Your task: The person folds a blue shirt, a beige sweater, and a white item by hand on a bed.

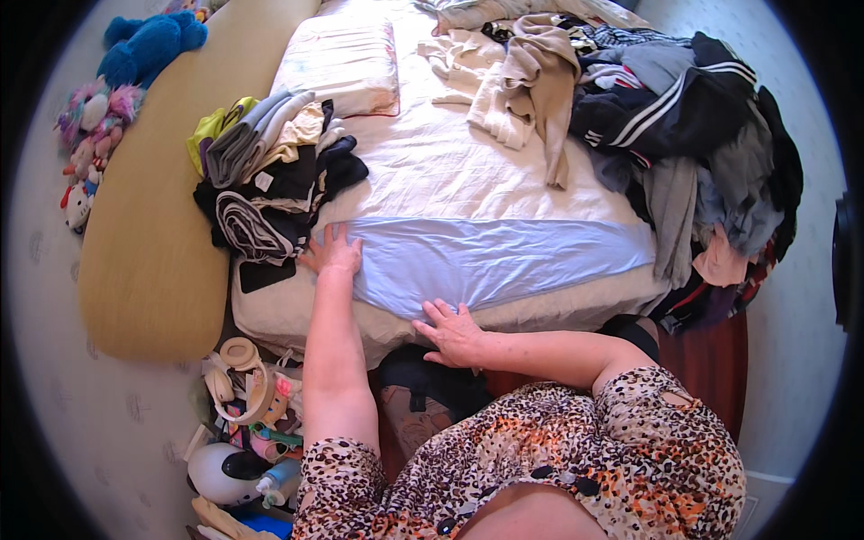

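A light blue garment (499, 260) lies spread in a long strip across the near part of the bed (432, 162). My left hand (333, 251) rests with fingers apart on its left end, beside a stack of folded clothes (260, 158). At the garment's near edge is my right hand (451, 332), fingers spread and holding nothing; the fingertips reach the cloth or the bed's edge. Several creases run through the blue fabric, and its right end meets a hanging grey sleeve (671, 216).
A large heap of clothes (688, 121) covers the bed's right side. Beige garments (520, 74) and a pillow (337, 64) lie farther back. Left are a dark flat object (268, 275), a tan padded panel (158, 256), plush toys (152, 44), and headphones (239, 381).
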Demonstrator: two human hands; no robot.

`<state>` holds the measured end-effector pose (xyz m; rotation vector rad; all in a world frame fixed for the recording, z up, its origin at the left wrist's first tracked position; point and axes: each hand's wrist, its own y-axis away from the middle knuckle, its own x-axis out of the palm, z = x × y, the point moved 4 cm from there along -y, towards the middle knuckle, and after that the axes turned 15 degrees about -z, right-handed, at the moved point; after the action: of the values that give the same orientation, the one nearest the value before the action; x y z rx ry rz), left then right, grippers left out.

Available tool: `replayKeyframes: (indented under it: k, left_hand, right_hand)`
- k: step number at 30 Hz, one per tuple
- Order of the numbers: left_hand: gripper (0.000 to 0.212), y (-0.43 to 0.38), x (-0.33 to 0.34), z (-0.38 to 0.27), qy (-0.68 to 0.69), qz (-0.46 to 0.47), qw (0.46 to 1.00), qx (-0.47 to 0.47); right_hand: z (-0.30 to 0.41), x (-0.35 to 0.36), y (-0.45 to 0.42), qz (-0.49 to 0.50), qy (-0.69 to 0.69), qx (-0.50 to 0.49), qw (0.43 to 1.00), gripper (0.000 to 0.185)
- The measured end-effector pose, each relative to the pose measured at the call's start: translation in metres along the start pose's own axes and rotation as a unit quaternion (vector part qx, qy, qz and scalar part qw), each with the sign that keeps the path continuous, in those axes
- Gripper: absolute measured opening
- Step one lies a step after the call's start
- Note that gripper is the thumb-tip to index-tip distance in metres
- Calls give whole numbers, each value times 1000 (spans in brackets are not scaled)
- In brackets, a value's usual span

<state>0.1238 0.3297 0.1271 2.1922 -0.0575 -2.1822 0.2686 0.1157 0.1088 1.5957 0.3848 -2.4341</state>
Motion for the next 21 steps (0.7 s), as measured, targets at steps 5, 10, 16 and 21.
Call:
replayKeyframes:
  k: [5, 10, 16, 21]
  left_hand:
    - [60, 35, 6, -57, -70, -44, 994, 68]
    - [79, 62, 8, -101, 35, -39, 985, 163]
    - [79, 25, -3, -90, 25, -45, 996, 69]
    - [76, 114, 48, -143, 67, -217, 946, 230]
  right_hand:
    - [-39, -35, -6, -150, 30, 40, 987, 44]
    - [-92, -41, 43, -87, 132, 56, 986, 49]
    - [-86, -37, 73, -71, 91, 61, 991, 61]
    - [-88, -34, 34, -165, 88, 113, 976, 55]
